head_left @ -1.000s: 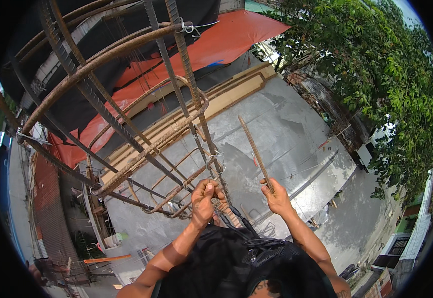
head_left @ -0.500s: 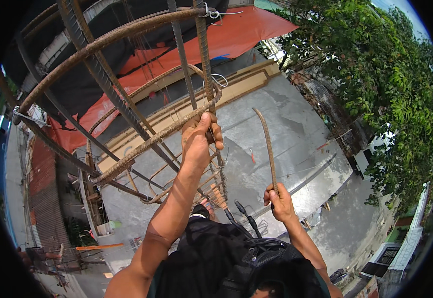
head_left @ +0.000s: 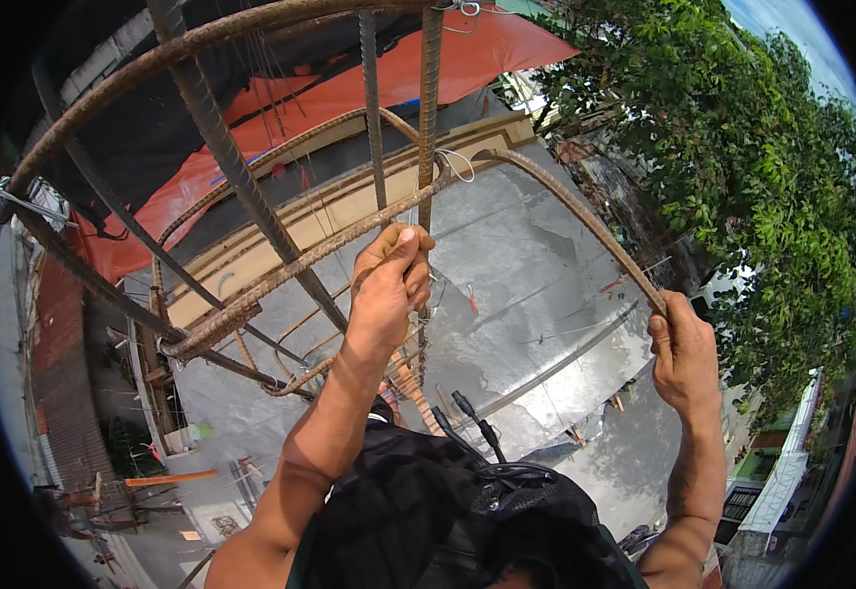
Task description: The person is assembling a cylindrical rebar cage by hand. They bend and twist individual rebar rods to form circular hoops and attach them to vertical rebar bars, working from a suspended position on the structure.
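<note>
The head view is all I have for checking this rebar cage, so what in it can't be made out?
- Left hand: its grip wraps a vertical bar; palm contact hidden by the fingers.
- Right hand: the lower end of the curved bar is hidden inside the fist.
- Top ring: cut off by the picture's rim.
- Ground below: blocked by the person's dark clothing.
- Wire ties: too small to judge.

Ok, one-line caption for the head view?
Left hand grips a rebar cage bar while right hand holds a bent rebar piece.
</note>
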`<act>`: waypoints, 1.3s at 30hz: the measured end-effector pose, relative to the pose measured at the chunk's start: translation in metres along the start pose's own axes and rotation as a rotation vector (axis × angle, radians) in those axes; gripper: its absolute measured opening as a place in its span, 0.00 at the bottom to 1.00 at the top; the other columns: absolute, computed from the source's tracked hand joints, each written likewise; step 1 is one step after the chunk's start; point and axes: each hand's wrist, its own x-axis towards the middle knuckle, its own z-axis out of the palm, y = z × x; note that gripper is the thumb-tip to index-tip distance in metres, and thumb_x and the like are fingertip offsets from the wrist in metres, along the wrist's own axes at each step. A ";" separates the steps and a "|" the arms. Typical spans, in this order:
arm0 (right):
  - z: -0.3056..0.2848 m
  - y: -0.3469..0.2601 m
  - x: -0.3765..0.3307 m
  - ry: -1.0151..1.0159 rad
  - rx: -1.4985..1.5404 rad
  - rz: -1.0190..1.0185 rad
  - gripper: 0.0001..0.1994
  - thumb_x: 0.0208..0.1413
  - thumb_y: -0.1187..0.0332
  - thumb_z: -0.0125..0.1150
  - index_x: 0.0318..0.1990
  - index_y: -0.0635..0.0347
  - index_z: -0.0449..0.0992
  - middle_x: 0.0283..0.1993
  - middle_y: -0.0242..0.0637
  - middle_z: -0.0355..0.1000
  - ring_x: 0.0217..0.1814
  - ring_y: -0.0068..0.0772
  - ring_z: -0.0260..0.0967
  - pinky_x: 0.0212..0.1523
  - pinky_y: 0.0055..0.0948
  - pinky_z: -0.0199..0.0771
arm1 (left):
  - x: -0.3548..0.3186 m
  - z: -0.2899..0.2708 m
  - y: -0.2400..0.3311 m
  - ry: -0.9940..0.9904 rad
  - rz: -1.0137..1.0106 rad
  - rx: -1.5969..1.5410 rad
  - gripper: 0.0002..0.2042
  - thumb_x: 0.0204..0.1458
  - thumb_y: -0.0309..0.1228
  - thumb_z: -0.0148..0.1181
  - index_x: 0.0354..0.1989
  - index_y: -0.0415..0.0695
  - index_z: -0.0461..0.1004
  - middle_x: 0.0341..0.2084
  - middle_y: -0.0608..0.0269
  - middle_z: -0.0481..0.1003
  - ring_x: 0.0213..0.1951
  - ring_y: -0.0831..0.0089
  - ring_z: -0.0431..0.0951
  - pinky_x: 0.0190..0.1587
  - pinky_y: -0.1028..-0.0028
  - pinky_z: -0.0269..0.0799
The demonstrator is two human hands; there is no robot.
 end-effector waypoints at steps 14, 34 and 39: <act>-0.042 -0.019 0.053 -0.532 0.097 0.315 0.14 0.52 0.65 0.65 0.26 0.62 0.65 0.13 0.34 0.63 0.15 0.26 0.64 0.18 0.29 0.59 | 0.012 0.021 -0.038 0.130 0.211 -0.111 0.13 0.64 0.37 0.43 0.35 0.40 0.68 0.10 0.72 0.57 0.11 0.82 0.54 0.15 0.81 0.53; -0.040 -0.021 0.045 -0.658 0.318 0.328 0.14 0.52 0.69 0.65 0.26 0.61 0.63 0.13 0.29 0.62 0.14 0.18 0.60 0.17 0.24 0.57 | 0.071 0.070 -0.062 0.071 0.595 -0.067 0.15 0.64 0.37 0.43 0.48 0.37 0.66 0.41 0.49 0.75 0.43 0.62 0.77 0.48 0.66 0.73; -0.030 -0.029 0.027 -0.480 -0.001 0.090 0.10 0.51 0.75 0.61 0.30 0.64 0.62 0.19 0.45 0.68 0.21 0.48 0.67 0.23 0.35 0.63 | 0.070 0.067 -0.059 -0.049 0.612 -0.200 0.12 0.64 0.36 0.43 0.43 0.38 0.66 0.40 0.50 0.74 0.41 0.61 0.77 0.45 0.67 0.73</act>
